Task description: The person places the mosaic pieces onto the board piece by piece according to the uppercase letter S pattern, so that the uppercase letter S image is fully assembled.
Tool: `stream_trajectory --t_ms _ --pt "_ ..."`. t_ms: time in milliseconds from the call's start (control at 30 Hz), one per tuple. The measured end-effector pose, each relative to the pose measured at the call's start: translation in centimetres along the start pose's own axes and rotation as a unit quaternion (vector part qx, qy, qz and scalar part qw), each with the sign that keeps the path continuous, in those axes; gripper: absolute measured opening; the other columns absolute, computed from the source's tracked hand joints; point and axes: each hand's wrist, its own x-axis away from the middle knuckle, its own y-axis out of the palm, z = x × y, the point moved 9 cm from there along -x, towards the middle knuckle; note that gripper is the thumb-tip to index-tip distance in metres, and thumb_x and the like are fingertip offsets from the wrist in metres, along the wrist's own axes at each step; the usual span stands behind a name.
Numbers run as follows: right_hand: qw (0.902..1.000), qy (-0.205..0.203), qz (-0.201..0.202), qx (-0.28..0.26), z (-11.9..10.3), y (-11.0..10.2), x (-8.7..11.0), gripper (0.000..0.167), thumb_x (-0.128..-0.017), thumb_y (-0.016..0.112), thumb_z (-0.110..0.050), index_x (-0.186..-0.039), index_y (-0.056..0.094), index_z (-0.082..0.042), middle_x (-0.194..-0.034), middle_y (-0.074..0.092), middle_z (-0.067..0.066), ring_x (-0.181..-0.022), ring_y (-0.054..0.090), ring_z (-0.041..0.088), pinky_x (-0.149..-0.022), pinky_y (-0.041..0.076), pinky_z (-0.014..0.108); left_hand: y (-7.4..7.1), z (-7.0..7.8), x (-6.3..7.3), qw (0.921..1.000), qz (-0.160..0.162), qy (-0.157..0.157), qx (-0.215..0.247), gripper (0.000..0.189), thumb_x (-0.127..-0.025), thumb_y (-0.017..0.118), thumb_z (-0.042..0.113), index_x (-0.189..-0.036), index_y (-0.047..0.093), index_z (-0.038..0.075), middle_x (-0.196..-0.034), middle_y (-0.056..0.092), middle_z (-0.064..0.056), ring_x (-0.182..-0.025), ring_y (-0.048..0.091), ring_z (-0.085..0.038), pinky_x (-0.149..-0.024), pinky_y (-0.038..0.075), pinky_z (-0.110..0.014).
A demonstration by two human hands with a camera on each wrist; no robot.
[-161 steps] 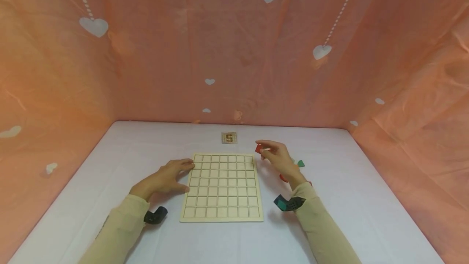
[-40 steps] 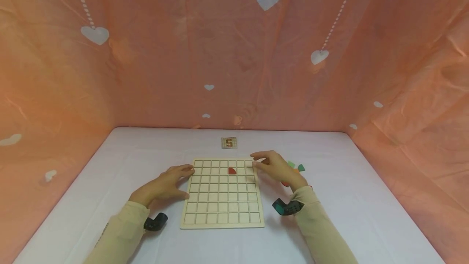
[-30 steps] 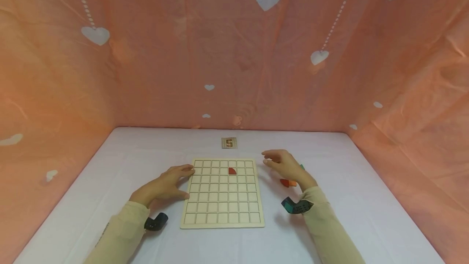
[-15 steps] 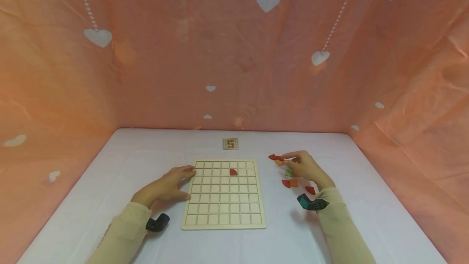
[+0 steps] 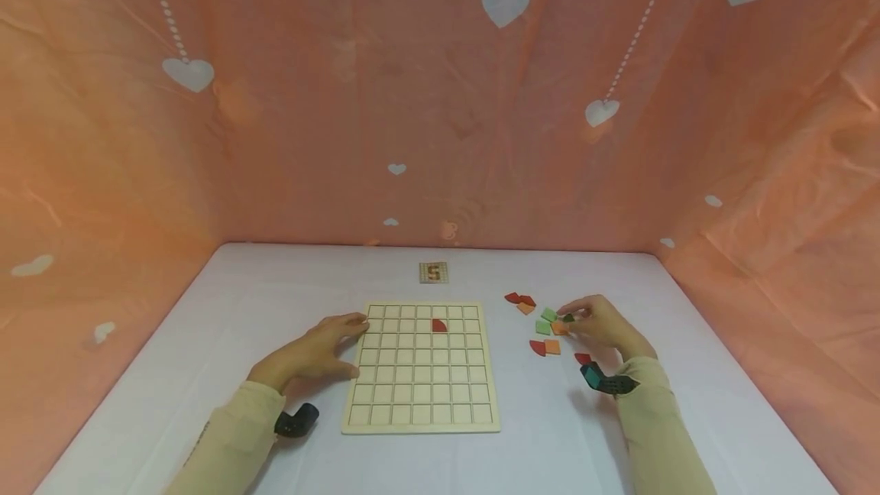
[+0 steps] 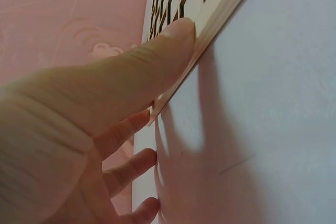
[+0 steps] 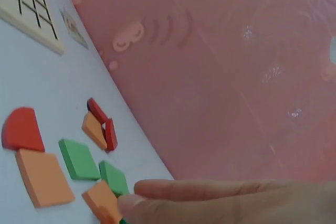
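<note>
A pale wooden grid board (image 5: 419, 396) lies flat, with one red quarter-round tile (image 5: 438, 325) in a cell of its second row. My left hand (image 5: 309, 350) rests at the board's left side, thumb on its edge in the left wrist view, fingers spread. To the right, my right hand (image 5: 605, 325) reaches over loose tiles, thumb and index finger either side of a dark green tile (image 5: 567, 318); no firm grip shows. Next to the fingertips lie an orange square tile (image 5: 559, 328) and a light green tile (image 5: 549, 314).
A small card (image 5: 434, 273) with an S-like pattern lies behind the board. More loose tiles are right of the board: a red one (image 5: 538, 347), an orange one (image 5: 552, 347), and a red-orange cluster (image 5: 525, 308) farther back. A pink curtain (image 5: 440, 98) encloses the white table (image 5: 275, 281).
The red tile that my right hand held earliest sits in the board. Since then, my right hand has moved right and slightly nearer, over the loose tiles. My left hand has stayed at the board.
</note>
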Motion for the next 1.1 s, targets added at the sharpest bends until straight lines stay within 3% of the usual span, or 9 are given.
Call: stream_trajectory --t_ms 200,400,700,867,1100 --pt "0.9979 0.062 -0.012 -0.017 1.4 0.7 0.6 0.031 -0.093 0.068 -0.01 -0.124 0.07 -0.01 -0.139 0.057 0.02 -0.127 0.048 0.04 -0.098 0.049 0.061 0.1 -0.1 -0.1 1.0 -0.001 -0.002 -0.001 0.082 -0.08 0.084 0.026 -0.148 0.047 0.0 -0.162 0.035 -0.021 -0.149 0.029 -0.048 -0.122 0.025 -0.066" --pt "0.9955 0.092 -0.007 -0.025 1.8 0.8 0.6 0.032 -0.094 0.068 -0.017 -0.126 0.066 -0.015 -0.14 0.052 0.017 -0.127 0.046 0.04 -0.094 0.05 0.057 0.0 -0.1 -0.1 1.0 0.0 -0.009 -0.002 0.082 -0.08 0.084 0.026 -0.149 0.047 0.001 -0.162 0.035 -0.02 -0.15 0.028 -0.047 -0.122 0.025 -0.066" --pt "0.9995 0.028 -0.011 0.009 0.1 -0.1 0.4 0.031 -0.09 0.075 -0.018 -0.119 0.071 -0.005 -0.117 0.063 0.017 -0.109 0.053 0.035 -0.088 0.052 0.049 0.1 -0.2 -0.1 1.0 -0.003 -0.007 -0.003 0.081 -0.081 0.084 0.025 -0.149 0.047 0.001 -0.162 0.035 -0.02 -0.149 0.028 -0.048 -0.122 0.025 -0.067" --pt "0.9999 0.008 0.0 0.012 -0.8 -0.3 0.5 0.029 -0.09 0.077 -0.022 -0.114 0.072 -0.007 -0.119 0.061 0.017 -0.109 0.052 0.033 -0.086 0.053 0.044 0.0 -0.1 0.0 1.0 0.0 -0.005 -0.003 0.081 -0.08 0.084 0.025 -0.149 0.048 0.001 -0.162 0.035 -0.02 -0.149 0.029 -0.048 -0.122 0.025 -0.066" --pt "0.9992 -0.023 0.009 0.03 -2.1 -0.5 0.0 0.024 -0.091 0.074 -0.013 -0.113 0.072 -0.004 -0.116 0.067 0.016 -0.1 0.056 0.028 -0.082 0.054 0.033 0.0 -0.1 0.1 0.9999 0.0 -0.011 0.0 0.081 -0.08 0.084 0.024 -0.149 0.047 0.002 -0.163 0.034 -0.019 -0.15 0.027 -0.048 -0.122 0.025 -0.067"
